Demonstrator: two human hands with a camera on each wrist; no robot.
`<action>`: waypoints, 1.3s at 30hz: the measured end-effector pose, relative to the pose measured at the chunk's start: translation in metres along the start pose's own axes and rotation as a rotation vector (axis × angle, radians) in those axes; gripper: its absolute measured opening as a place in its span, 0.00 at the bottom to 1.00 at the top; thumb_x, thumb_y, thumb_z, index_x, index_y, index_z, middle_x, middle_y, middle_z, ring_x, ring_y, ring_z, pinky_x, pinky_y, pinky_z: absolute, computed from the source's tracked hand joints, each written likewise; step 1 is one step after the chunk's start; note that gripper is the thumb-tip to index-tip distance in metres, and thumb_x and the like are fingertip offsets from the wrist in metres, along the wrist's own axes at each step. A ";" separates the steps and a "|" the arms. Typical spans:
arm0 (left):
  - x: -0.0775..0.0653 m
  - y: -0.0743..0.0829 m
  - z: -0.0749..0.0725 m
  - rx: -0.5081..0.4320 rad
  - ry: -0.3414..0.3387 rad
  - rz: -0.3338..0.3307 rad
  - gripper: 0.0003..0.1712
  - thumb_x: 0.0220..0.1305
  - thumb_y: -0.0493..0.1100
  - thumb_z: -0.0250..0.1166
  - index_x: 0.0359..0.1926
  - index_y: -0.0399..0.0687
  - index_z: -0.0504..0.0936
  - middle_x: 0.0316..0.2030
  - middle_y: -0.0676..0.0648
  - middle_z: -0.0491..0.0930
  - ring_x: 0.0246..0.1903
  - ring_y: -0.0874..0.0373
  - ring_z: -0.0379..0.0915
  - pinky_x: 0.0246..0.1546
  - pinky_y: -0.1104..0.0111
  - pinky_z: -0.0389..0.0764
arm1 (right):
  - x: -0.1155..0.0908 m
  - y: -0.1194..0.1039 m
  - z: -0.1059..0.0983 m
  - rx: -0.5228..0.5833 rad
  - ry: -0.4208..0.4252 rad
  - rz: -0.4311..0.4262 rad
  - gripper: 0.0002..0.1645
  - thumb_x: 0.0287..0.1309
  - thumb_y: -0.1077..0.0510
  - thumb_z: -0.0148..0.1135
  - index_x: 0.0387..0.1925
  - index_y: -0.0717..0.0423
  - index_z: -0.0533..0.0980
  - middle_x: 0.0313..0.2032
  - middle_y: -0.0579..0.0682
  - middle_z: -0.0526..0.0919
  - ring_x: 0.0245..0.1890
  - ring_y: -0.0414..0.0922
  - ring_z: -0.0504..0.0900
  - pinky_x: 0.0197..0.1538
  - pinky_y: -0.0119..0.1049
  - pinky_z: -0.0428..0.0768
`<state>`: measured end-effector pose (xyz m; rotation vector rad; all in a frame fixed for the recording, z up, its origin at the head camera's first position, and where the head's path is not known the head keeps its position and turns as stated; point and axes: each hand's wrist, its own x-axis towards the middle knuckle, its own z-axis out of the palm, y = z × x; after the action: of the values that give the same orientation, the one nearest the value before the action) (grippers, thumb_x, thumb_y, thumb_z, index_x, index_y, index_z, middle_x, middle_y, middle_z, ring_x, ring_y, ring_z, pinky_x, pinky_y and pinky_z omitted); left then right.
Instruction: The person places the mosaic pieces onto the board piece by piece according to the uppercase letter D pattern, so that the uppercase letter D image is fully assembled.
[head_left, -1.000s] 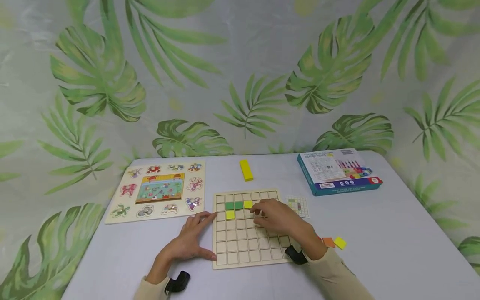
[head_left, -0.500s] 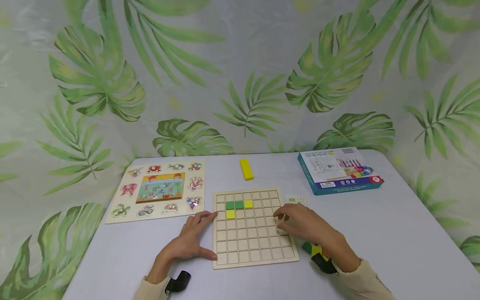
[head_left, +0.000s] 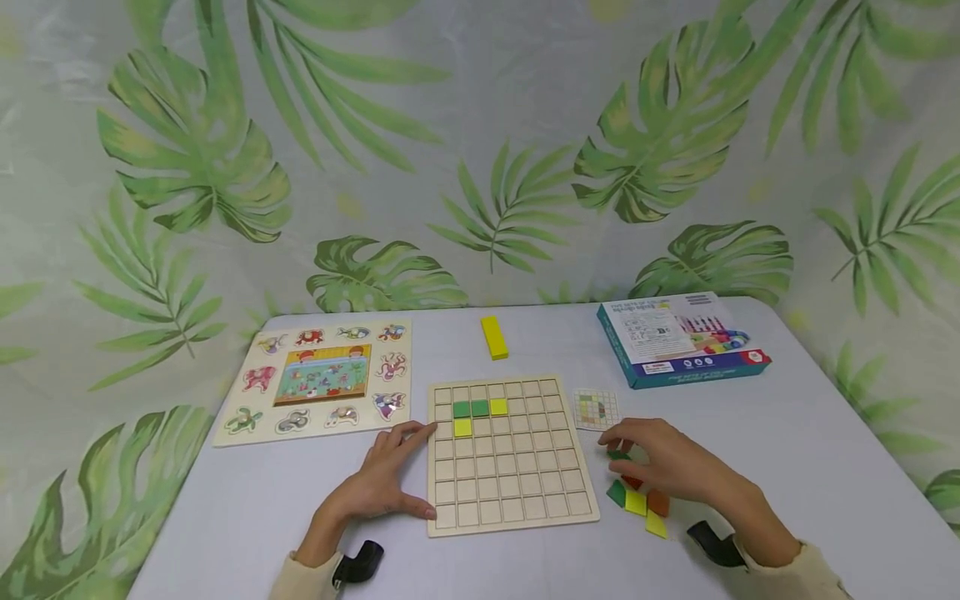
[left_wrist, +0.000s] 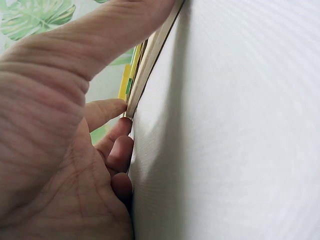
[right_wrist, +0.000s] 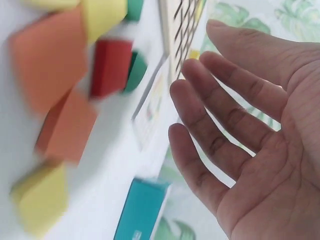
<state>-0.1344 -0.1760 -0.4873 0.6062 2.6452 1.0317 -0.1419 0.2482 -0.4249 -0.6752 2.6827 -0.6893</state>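
A wooden grid board (head_left: pixel 517 467) lies in the middle of the table in the head view. In its upper-left cells sit two green tiles (head_left: pixel 461 409) and a yellow tile (head_left: pixel 498 407) in a row, with another yellow tile (head_left: pixel 462 427) below. My left hand (head_left: pixel 378 483) touches the board's left edge with thumb and index finger spread apart. Right of the board, my right hand (head_left: pixel 667 458) hovers by loose tiles, fingers loosely bent and holding nothing. Among these are a red tile (right_wrist: pixel 112 67), an orange tile (head_left: pixel 658 502), a green tile (head_left: pixel 617 493) and a yellow tile (head_left: pixel 635 501).
A small pattern card (head_left: pixel 597 408) lies beside the board's upper right. Behind stand a yellow block (head_left: pixel 494 337) and a teal-sided box (head_left: pixel 682 342). At the left is a sea-animal puzzle board (head_left: pixel 315 383). A leaf-printed cloth (head_left: pixel 487 167) hangs behind the table.
My right hand has moved right, from above the grid to the loose tiles, uncovering the board's right side and the pattern card. My left hand stays at the board's edge.
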 end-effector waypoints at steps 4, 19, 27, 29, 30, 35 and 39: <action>0.001 0.000 0.000 0.006 0.003 -0.004 0.70 0.33 0.61 0.84 0.77 0.51 0.59 0.71 0.44 0.59 0.59 0.49 0.55 0.62 0.44 0.59 | -0.011 0.011 -0.005 0.046 -0.014 0.036 0.18 0.59 0.51 0.70 0.50 0.52 0.82 0.41 0.43 0.84 0.42 0.42 0.79 0.43 0.33 0.81; 0.002 -0.005 0.002 0.019 0.010 -0.002 0.71 0.32 0.62 0.84 0.77 0.53 0.59 0.71 0.45 0.58 0.59 0.49 0.55 0.62 0.44 0.60 | -0.039 0.052 -0.012 0.075 -0.032 0.066 0.25 0.55 0.49 0.74 0.53 0.51 0.80 0.49 0.45 0.83 0.44 0.43 0.79 0.46 0.35 0.82; 0.002 -0.004 0.002 0.016 0.010 -0.010 0.71 0.32 0.62 0.84 0.77 0.54 0.59 0.71 0.46 0.59 0.60 0.49 0.55 0.63 0.43 0.59 | -0.048 0.092 -0.013 0.291 -0.105 -0.007 0.25 0.60 0.54 0.70 0.57 0.53 0.77 0.52 0.53 0.80 0.44 0.38 0.76 0.48 0.28 0.79; 0.002 -0.003 0.001 0.008 0.008 -0.017 0.71 0.32 0.62 0.84 0.77 0.53 0.59 0.71 0.46 0.58 0.60 0.49 0.55 0.63 0.43 0.59 | -0.048 0.104 -0.014 0.344 -0.134 -0.035 0.24 0.62 0.56 0.68 0.58 0.54 0.76 0.52 0.55 0.79 0.45 0.39 0.75 0.48 0.27 0.79; 0.002 -0.003 0.000 0.010 0.008 -0.019 0.71 0.32 0.62 0.84 0.77 0.53 0.59 0.71 0.46 0.58 0.60 0.49 0.55 0.63 0.43 0.59 | -0.048 0.108 -0.015 0.375 -0.153 -0.042 0.23 0.63 0.57 0.67 0.59 0.54 0.76 0.52 0.55 0.79 0.45 0.39 0.75 0.48 0.27 0.78; 0.002 -0.001 -0.001 0.013 0.014 -0.014 0.70 0.33 0.61 0.84 0.77 0.53 0.59 0.71 0.46 0.59 0.59 0.49 0.55 0.62 0.45 0.60 | -0.045 0.126 -0.015 0.495 -0.208 -0.042 0.22 0.64 0.60 0.65 0.59 0.58 0.76 0.53 0.58 0.79 0.47 0.39 0.76 0.48 0.26 0.78; 0.000 -0.001 0.000 -0.001 0.021 -0.007 0.70 0.32 0.60 0.85 0.77 0.52 0.60 0.71 0.45 0.60 0.59 0.50 0.55 0.61 0.45 0.60 | -0.046 0.128 -0.011 0.521 -0.199 -0.052 0.20 0.63 0.61 0.65 0.56 0.58 0.78 0.53 0.56 0.80 0.48 0.38 0.76 0.49 0.26 0.78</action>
<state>-0.1353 -0.1770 -0.4880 0.5893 2.6623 1.0430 -0.1543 0.3750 -0.4738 -0.6299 2.1754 -1.2037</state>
